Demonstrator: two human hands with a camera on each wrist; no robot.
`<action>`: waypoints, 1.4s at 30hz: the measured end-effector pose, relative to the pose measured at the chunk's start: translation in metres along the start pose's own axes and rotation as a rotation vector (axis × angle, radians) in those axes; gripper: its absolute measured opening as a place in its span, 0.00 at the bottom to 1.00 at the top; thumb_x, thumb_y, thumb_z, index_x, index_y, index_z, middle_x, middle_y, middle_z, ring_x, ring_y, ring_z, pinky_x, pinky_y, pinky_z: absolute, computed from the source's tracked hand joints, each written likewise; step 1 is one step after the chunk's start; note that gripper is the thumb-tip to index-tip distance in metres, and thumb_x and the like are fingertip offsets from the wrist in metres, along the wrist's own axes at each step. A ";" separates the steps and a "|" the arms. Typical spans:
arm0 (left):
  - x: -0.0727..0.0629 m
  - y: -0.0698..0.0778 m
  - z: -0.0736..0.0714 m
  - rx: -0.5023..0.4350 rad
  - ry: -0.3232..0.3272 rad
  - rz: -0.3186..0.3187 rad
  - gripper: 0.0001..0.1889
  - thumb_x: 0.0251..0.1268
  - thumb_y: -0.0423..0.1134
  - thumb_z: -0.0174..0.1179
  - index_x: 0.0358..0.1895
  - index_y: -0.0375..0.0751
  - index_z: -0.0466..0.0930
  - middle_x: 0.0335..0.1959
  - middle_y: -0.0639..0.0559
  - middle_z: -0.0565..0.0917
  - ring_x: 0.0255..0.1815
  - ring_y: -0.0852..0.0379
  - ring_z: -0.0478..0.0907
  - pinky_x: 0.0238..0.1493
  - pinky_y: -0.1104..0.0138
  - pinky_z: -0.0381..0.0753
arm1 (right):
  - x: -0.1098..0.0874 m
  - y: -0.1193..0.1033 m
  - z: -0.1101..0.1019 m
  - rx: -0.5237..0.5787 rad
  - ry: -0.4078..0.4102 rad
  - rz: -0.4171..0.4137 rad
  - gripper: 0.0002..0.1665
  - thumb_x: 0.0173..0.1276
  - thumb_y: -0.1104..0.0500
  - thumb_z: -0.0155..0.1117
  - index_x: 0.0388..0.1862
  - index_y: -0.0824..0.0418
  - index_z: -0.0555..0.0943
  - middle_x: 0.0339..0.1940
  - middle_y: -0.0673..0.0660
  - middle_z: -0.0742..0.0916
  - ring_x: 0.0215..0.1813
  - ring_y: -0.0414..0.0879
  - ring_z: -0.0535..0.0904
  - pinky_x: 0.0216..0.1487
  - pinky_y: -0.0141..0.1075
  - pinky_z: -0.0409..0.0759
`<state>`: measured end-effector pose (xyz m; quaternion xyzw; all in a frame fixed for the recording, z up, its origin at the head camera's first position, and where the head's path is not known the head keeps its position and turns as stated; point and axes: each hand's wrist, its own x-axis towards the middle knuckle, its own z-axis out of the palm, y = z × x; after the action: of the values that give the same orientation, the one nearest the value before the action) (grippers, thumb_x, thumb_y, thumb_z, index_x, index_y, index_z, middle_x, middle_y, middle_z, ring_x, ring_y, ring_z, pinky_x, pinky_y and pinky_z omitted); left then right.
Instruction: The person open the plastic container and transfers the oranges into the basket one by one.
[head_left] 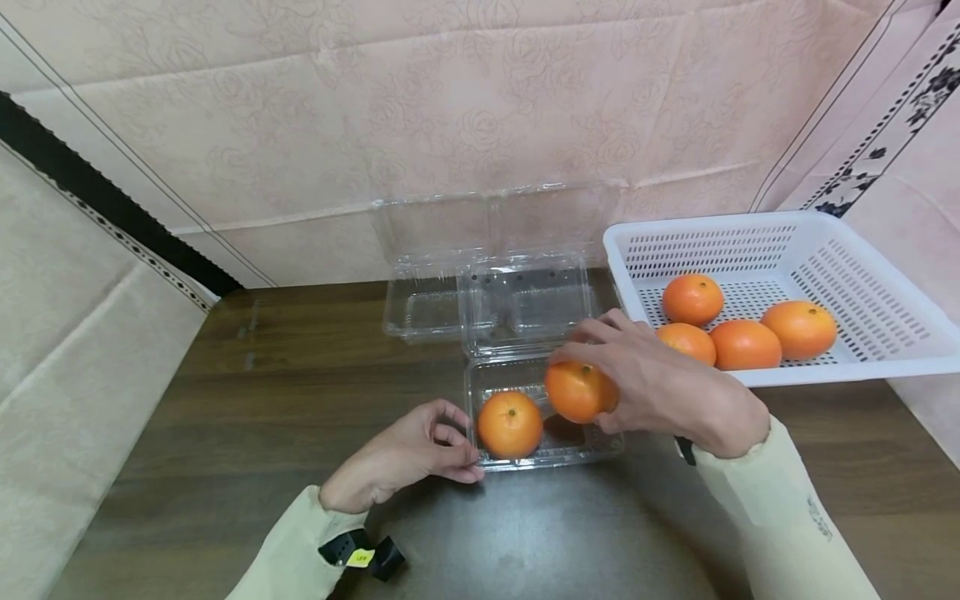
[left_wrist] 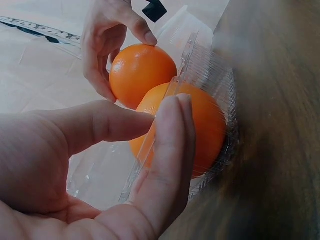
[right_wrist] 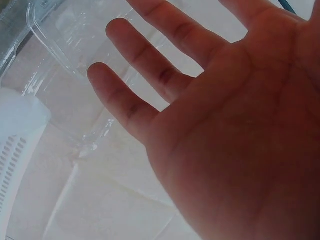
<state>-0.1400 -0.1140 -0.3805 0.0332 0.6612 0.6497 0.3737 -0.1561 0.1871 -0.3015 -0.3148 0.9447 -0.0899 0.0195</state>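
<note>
A clear plastic clamshell container lies on the table with its lid raised at the back. One orange sits in its left half. My left hand pinches the container's left rim between thumb and fingers, seen close in the left wrist view. Over the right half, my right hand holds a second orange, tilted above the container floor. The left wrist view shows the right thumb and fingers around this orange. In the right wrist view the palm and extended fingers show, but no orange does.
A white perforated basket with several oranges stands at the right. Another clear container is behind the first, against the cloth-covered wall. The brown wooden table extends to the left and front.
</note>
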 end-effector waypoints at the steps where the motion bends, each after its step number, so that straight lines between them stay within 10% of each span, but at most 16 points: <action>1: 0.000 0.000 0.000 0.002 0.000 0.002 0.22 0.68 0.23 0.60 0.60 0.26 0.61 0.36 0.43 0.84 0.36 0.54 0.89 0.47 0.62 0.92 | -0.001 0.000 -0.001 -0.022 0.005 -0.012 0.42 0.44 0.56 0.84 0.62 0.45 0.81 0.62 0.50 0.82 0.61 0.51 0.72 0.58 0.47 0.81; 6: -0.001 0.001 0.000 0.011 0.003 -0.001 0.23 0.68 0.23 0.61 0.60 0.26 0.61 0.37 0.43 0.84 0.36 0.54 0.89 0.47 0.62 0.92 | -0.008 0.003 -0.004 -0.201 0.054 -0.094 0.42 0.46 0.50 0.80 0.64 0.45 0.78 0.60 0.47 0.82 0.58 0.50 0.74 0.56 0.41 0.81; 15: 0.000 0.000 0.001 0.012 0.002 0.005 0.22 0.68 0.23 0.61 0.60 0.26 0.61 0.36 0.43 0.84 0.36 0.54 0.89 0.47 0.62 0.92 | -0.011 0.005 -0.010 0.020 0.042 0.038 0.41 0.43 0.59 0.80 0.61 0.40 0.81 0.59 0.44 0.81 0.59 0.47 0.71 0.55 0.44 0.79; 42: -0.001 0.001 -0.001 0.016 0.006 -0.010 0.23 0.68 0.23 0.61 0.61 0.26 0.62 0.38 0.41 0.85 0.36 0.53 0.90 0.46 0.62 0.92 | -0.017 0.016 -0.018 -0.012 0.106 0.029 0.40 0.44 0.57 0.82 0.60 0.44 0.82 0.56 0.48 0.82 0.60 0.50 0.72 0.56 0.47 0.80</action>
<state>-0.1403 -0.1152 -0.3788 0.0308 0.6675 0.6428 0.3747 -0.1542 0.2127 -0.2875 -0.2960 0.9493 -0.1008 -0.0313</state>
